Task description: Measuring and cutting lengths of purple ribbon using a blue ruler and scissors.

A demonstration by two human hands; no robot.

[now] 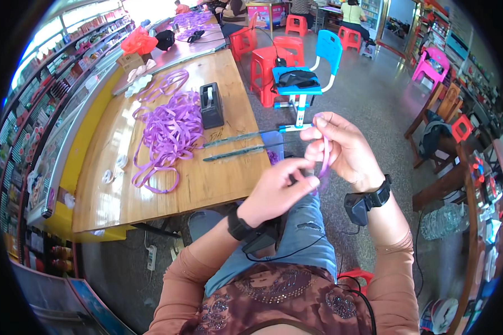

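Note:
A narrow purple ribbon (325, 159) hangs between my two hands, out past the table's right edge. My right hand (343, 148) pinches its upper part between thumb and fingers. Lower down, my left hand (279, 190) has its thumb and fingers closed at the ribbon's lower part, slightly blurred. On the wooden table (218, 178) lies a tangled heap of purple ribbon (173, 128), with loops trailing toward me. Beside the heap stands a black tape dispenser (212, 106). Two dark, thin rods (233, 153) stick out over the table's right edge, above a bluish bin (273, 142) with purple pieces inside.
Beyond the table stand a blue chair (324, 56) with a black bag (297, 79) on its seat and several red stools (264, 72). Shelves of goods (39, 111) line the left. A wooden bench (441, 187) is at right. Other people sit farther back.

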